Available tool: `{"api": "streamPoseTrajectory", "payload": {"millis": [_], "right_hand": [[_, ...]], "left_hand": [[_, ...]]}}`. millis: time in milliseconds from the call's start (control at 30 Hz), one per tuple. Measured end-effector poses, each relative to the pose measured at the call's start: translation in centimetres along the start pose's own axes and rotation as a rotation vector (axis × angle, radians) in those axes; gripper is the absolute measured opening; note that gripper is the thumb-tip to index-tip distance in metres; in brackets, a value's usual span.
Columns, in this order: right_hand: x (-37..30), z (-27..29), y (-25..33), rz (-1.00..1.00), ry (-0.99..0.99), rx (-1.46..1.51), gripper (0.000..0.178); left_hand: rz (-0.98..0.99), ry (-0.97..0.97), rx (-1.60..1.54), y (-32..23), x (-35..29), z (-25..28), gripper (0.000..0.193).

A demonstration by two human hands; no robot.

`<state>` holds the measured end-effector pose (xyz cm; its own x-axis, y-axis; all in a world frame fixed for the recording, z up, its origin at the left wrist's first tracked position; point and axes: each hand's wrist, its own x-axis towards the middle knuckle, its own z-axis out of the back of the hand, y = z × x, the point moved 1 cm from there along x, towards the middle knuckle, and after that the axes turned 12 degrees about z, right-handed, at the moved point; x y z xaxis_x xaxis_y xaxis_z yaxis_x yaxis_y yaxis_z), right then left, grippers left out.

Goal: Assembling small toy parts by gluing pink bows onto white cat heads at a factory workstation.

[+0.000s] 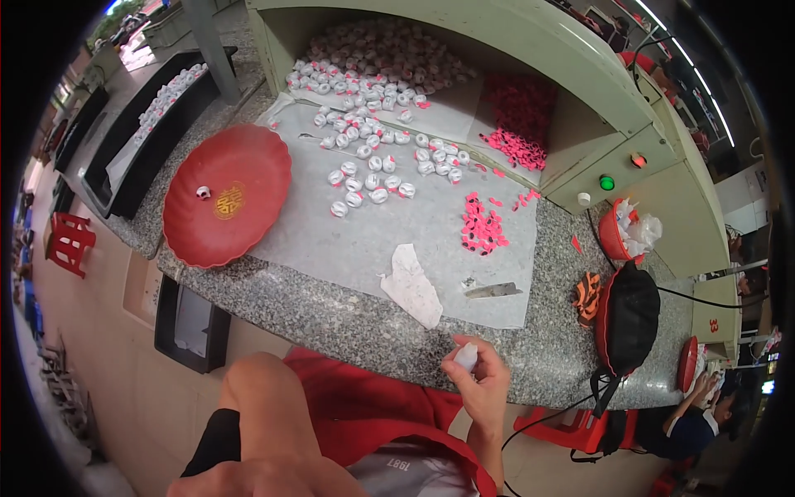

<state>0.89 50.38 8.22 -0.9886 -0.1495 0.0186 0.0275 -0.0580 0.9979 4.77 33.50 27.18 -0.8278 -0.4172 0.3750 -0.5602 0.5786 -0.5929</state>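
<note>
My right hand [480,385] is raised just in front of the granite counter's near edge [348,331], fingers closed on a small white wrapped piece [467,358]. Low at the picture's bottom edge a blurred skin-coloured shape [265,479] seems to be my left hand; its fingers are not readable. On a grey sheet [373,240] lie several white wrapped pieces [368,178] and a cluster of small pink pieces [480,228]. A red round plate [240,166] at the left holds one white piece [203,192].
A torn white paper scrap [411,286] and a metal blade [495,291] lie near the sheet's front. A green machine housing [530,33] covers more piles. To the right are a red bowl [614,236] and a black bag [629,315]. A co-worker's hand [704,385] works at far right.
</note>
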Motion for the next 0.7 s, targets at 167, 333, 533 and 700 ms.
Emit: {"api": "streamPoseTrajectory", "payload": {"millis": [167, 333, 533, 700], "right_hand": [[0.8, -0.4, -0.1, 0.005, 0.004, -0.021, 0.032], [1.5, 0.4, 0.4, 0.053, -0.011, 0.013, 0.033], [2.1, 1.8, -0.7, 0.036, -0.123, 0.124, 0.044], [2.8, 2.0, -0.6, 0.076, -0.151, 0.211, 0.061]], "left_hand": [[0.443, -0.122, 0.134, -2.9, -0.2, 0.1, 0.013], [0.24, 0.766, -0.343, 0.6, 4.3, 3.3, 0.008], [0.135, 0.478, 1.283, 18.2, 11.7, 11.6, 0.023], [-0.081, 0.679, 1.896, 24.2, 12.7, 19.1, 0.023]]}}
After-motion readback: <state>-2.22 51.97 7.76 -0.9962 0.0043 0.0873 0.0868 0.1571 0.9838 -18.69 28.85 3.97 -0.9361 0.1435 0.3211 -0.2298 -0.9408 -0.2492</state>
